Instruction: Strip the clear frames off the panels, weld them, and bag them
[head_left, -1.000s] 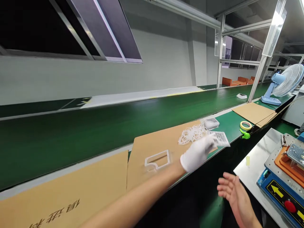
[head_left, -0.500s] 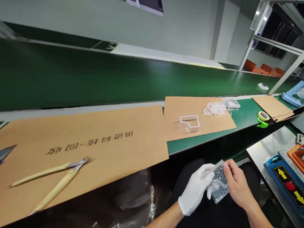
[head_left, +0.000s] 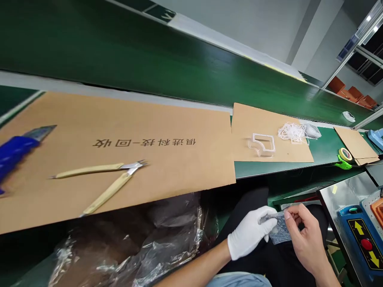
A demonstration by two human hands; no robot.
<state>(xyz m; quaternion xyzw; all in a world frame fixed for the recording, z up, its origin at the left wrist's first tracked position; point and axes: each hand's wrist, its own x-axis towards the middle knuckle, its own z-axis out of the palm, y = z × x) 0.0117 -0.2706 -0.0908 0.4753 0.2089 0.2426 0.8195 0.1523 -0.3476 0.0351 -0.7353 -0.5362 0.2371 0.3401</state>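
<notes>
Over my lap, my left hand [head_left: 251, 232], in a white glove, is closed on one side of a small bubble wrap bag [head_left: 279, 232]. Bare, my right hand [head_left: 306, 233] pinches the bag's upper right edge between thumb and fingers. Whether anything lies inside the bag, I cannot tell. On the cardboard sheet beyond my hands stands a clear plastic frame [head_left: 263, 144] with a notched outline. Behind it lie a tangle of white strips [head_left: 291, 132] and more bubble wrap bags [head_left: 312, 131].
Cutting pliers [head_left: 104, 175] and a blue-handled knife [head_left: 20, 149] rest on the large cardboard sheet [head_left: 179, 163] at left. Below hangs a clear plastic bag [head_left: 143, 247]. Yellow tape [head_left: 345, 154] and a green tool [head_left: 342, 163] sit by the bench edge. A blue control box [head_left: 357, 239] stands at right.
My head view has tilted down and turned left, so the knife shows more fully. The bubble wrap bag is tipped flatter, with both hands still on it.
</notes>
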